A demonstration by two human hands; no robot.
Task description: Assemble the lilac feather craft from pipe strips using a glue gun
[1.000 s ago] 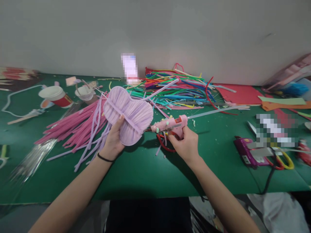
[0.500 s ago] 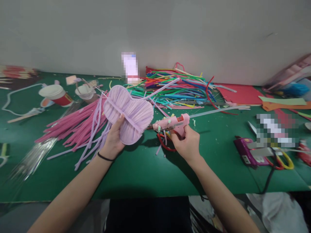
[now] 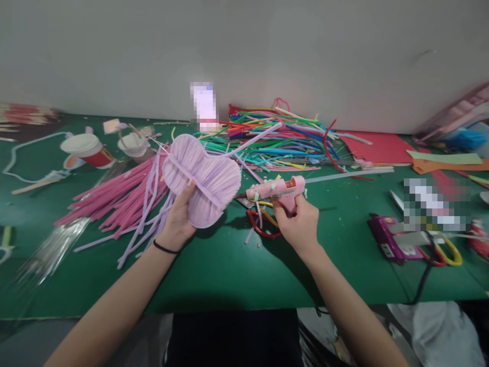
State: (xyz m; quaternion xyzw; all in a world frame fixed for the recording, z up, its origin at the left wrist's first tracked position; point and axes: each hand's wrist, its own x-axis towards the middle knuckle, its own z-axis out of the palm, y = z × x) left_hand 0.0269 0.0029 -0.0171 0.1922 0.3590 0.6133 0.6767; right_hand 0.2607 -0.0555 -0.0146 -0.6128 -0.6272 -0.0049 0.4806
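Observation:
My left hand (image 3: 179, 216) grips a lilac, lobed shape (image 3: 204, 178) made of fuzzy stems, its thumb across the face. A long lilac stem (image 3: 254, 141) sticks out from it to the upper right. My right hand (image 3: 298, 221) is wrapped round the handle of a pink glue gun (image 3: 277, 190), whose nozzle points left at the shape's right edge. A clear glue stick (image 3: 347, 175) runs out of the gun's rear. Whether the nozzle touches the shape I cannot tell. Scissors with red handles (image 3: 263, 232) lie beneath the gun.
Pink stems (image 3: 126, 191) lie at left, near a paper cup (image 3: 86, 148). A colourful stem pile (image 3: 282, 140) and a propped phone (image 3: 205, 107) are at the back. Right are red sheets (image 3: 382, 148), a purple device (image 3: 382, 239) and yellow-handled scissors (image 3: 453, 253).
My right hand and the glue gun have shifted slightly right, showing more of the scissors below. My left hand and the lilac shape have stayed almost still.

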